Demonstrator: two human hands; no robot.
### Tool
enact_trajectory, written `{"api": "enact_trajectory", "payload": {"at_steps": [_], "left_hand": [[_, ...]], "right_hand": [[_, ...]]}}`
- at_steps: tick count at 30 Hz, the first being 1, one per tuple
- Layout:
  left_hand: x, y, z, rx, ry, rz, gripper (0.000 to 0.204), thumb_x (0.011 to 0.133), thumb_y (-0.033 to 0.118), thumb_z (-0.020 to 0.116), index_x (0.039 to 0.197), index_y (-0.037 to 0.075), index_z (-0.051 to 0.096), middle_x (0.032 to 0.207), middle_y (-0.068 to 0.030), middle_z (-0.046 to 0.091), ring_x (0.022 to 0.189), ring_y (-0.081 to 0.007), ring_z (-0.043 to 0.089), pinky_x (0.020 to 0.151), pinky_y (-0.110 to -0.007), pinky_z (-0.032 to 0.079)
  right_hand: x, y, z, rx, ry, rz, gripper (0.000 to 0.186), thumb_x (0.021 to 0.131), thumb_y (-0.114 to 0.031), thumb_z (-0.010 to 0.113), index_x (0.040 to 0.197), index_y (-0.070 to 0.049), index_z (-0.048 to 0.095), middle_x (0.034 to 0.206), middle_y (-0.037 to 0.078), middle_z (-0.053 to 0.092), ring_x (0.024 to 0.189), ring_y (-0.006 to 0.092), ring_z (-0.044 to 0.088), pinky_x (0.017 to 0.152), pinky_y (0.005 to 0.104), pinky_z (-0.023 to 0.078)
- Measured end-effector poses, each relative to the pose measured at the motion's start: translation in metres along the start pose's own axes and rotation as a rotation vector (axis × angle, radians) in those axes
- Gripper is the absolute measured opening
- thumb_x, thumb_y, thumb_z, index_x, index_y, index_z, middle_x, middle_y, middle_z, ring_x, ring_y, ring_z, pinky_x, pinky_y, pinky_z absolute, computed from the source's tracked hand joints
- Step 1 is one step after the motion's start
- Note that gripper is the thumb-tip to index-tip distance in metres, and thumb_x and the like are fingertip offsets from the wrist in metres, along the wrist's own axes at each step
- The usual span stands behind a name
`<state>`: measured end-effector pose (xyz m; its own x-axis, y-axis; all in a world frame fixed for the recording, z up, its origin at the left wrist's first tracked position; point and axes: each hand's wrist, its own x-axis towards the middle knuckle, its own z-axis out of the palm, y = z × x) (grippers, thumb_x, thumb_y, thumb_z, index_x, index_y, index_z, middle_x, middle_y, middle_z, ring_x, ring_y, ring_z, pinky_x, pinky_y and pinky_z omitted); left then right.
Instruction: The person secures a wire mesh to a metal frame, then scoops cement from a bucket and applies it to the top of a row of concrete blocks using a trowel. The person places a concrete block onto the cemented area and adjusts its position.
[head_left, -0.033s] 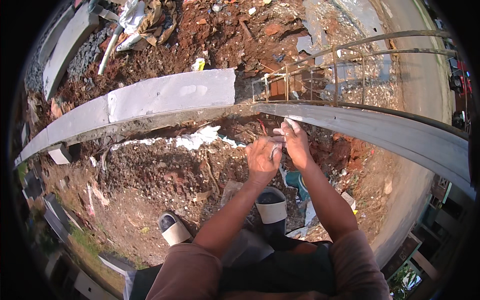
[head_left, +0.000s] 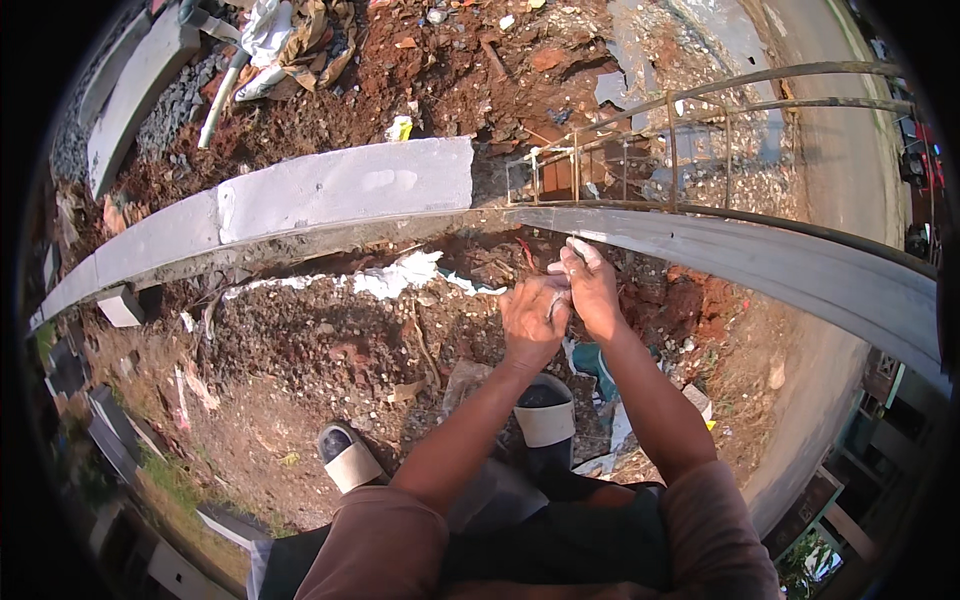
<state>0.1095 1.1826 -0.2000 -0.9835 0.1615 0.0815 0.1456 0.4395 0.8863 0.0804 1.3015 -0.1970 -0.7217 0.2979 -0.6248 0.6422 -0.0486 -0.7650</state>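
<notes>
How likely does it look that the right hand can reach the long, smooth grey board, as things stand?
Probably yes: the right hand appears close to the long, smooth grey board, with nothing visible between them. It seems to touch the left hand, though, so may need freeing first.

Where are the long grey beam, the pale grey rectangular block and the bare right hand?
Long grey beam (head_left: 745,258): head view, on its broad face.
Pale grey rectangular block (head_left: 340,194): head view, on its flat face.
Bare right hand (head_left: 596,290): head view, middle of the hand.
</notes>
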Motion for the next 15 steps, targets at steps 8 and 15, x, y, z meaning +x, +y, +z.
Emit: {"api": "enact_trajectory", "payload": {"at_steps": [8, 15], "left_hand": [[-0.005, 0.001, 0.019, -0.123, -0.218, -0.17, 0.031, 0.081, 0.017, 0.063, 0.109, 0.005, 0.06, 0.104, -0.0136, 0.058, 0.101, -0.0325, 0.055, 0.088, -0.041, 0.04], [0.023, -0.031, -0.024, -0.52, 0.12, -0.431, 0.046, 0.091, 0.023, 0.058, 0.125, -0.004, 0.045, 0.119, -0.0189, 0.05, 0.113, -0.0295, 0.05, 0.097, -0.039, 0.039]], "right_hand": [[0.03, 0.005, -0.044, -0.282, 0.246, -0.069, 0.026, 0.087, -0.021, 0.059, 0.098, 0.003, 0.062, 0.083, 0.012, 0.063, 0.079, 0.0248, 0.06, 0.075, 0.037, 0.046], [0.028, -0.037, -0.073, -0.909, 0.346, -0.485, 0.022, 0.082, -0.016, 0.058, 0.094, 0.002, 0.061, 0.086, 0.016, 0.063, 0.079, 0.0295, 0.059, 0.074, 0.0422, 0.044]]}}
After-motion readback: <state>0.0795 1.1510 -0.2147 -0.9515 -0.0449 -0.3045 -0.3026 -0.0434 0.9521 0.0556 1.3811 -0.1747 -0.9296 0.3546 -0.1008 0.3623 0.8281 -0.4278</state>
